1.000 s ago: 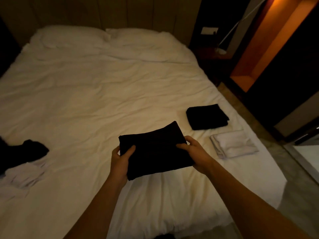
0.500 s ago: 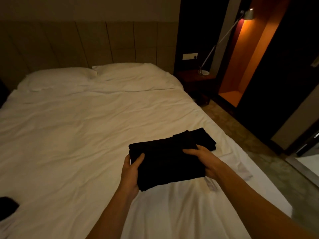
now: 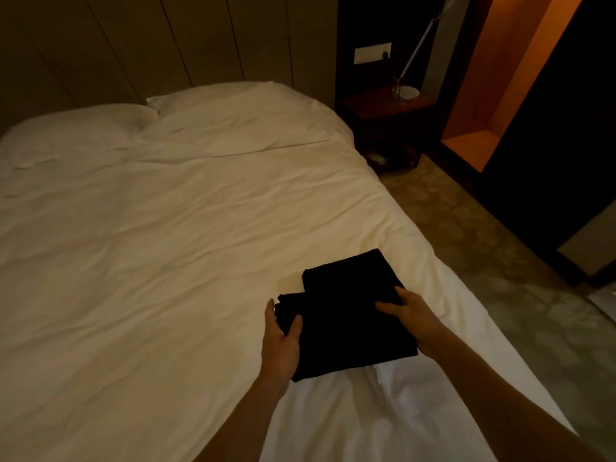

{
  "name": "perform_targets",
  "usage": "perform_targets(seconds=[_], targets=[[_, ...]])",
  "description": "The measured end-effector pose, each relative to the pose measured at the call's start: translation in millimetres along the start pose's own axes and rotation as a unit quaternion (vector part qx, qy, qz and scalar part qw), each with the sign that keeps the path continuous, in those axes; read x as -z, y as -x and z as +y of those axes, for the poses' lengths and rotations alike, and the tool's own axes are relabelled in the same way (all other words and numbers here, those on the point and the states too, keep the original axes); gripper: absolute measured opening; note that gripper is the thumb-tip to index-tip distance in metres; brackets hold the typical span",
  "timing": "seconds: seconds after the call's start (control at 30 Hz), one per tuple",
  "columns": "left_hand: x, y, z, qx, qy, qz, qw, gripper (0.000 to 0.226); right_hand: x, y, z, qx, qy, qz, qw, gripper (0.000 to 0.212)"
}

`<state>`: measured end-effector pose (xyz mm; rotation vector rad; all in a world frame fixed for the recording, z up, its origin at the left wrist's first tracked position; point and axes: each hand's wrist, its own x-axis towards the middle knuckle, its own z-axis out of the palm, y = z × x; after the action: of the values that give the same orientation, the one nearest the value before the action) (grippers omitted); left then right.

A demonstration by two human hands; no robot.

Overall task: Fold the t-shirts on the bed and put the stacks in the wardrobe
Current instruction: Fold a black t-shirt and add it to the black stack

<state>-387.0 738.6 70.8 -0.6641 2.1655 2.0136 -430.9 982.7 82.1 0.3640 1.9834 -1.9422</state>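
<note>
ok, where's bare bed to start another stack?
Free: the wide sheet left of the black shirts, up to the pillows. Crowded: the right edge, where both hands, left and right, hold the shirts.

Bed (image 3: pixel 150 261) has a rumpled white duvet, two white pillows (image 3: pixel 233 108) side by side up at the headboard. Near the right edge there's a black folded shirt (image 3: pixel 346 281), with another black shirt (image 3: pixel 350 338) partly overlapping its near side. Too dark to make out the folds.
</note>
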Motion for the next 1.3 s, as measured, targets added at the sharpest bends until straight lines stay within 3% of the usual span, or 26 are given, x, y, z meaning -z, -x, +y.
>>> perform_targets(seconds=[0.23, 0.57, 0.8, 0.93, 1.0, 1.1, 1.2, 1.3], targets=[[-56.2, -89.9, 1.1, -0.020, -0.053, -0.010, 0.998, 0.067, 35.4, -97.9, -3.9, -0.005, 0.070, 0.025, 0.997, 0.019], [-114.8, -192.7, -36.0, 0.048, -0.031, 0.011, 0.998, 0.062, 63.8, -216.4, 22.9, -0.053, 0.129, 0.061, 0.988, 0.017], [-122.8, -218.5, -65.5, 0.018, -0.149, 0.001, 0.989, 0.063, 65.6, -248.3, 61.6, -0.081, 0.215, 0.058, 0.971, 0.032], [-125.8, -218.1, -76.6, -0.043, -0.221, 0.022, 0.974, 0.069, 61.9, -246.5, 76.6, -0.047, 0.290, 0.078, 0.953, 0.047], [-126.0, -212.9, -80.9, -0.067, -0.288, 0.076, 0.952, 0.069, 52.1, -239.7, 84.7, -0.005, 0.364, 0.107, 0.925, 0.057], [-126.3, -210.3, -85.5, -0.139, -0.421, 0.125, 0.888, 0.061, 40.5, -231.0, 94.1, 0.091, 0.529, 0.192, 0.821, 0.056], [-122.2, -207.7, -92.7, -0.166, -0.528, 0.012, 0.833, 0.061, 42.5, -223.1, 101.9, 0.149, 0.599, 0.139, 0.774, 0.053], [-115.9, -206.4, -102.7, -0.088, -0.578, -0.086, 0.807, 0.071, 47.8, -215.1, 109.7, 0.079, 0.636, 0.064, 0.765, 0.053]])
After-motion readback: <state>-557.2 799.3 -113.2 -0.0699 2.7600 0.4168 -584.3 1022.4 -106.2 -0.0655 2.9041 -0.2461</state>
